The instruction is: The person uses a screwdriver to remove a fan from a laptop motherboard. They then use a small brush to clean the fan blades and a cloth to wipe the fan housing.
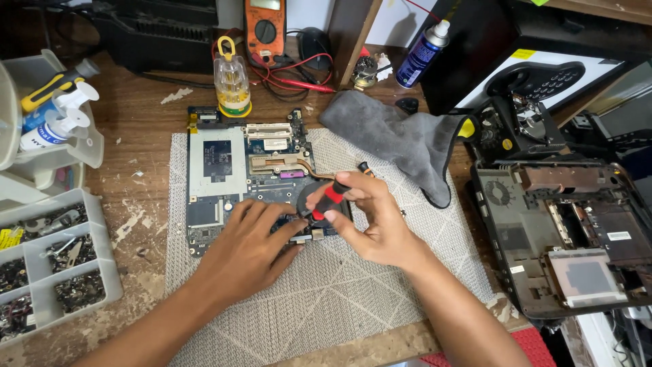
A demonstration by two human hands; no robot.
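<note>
Grey cloth [401,139] beside motherboard [234,177]; right hand [370,217] grips screwdriver [331,198].

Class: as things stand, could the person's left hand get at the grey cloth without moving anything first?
Probably not directly. The left hand rests on the circuit board, and the right hand, holding a red-handled screwdriver, sits between it and the grey cloth. It would have to reach over or around that hand.

This is an electronics repair workshop. A worn wooden bench [142,146] carries a bare laptop circuit board [238,177] on a grey mat [353,285], an opened laptop shell [564,238], a multimeter [265,27] with red leads, a spray can [421,54], and a tray of sorted screws [47,265].
</note>
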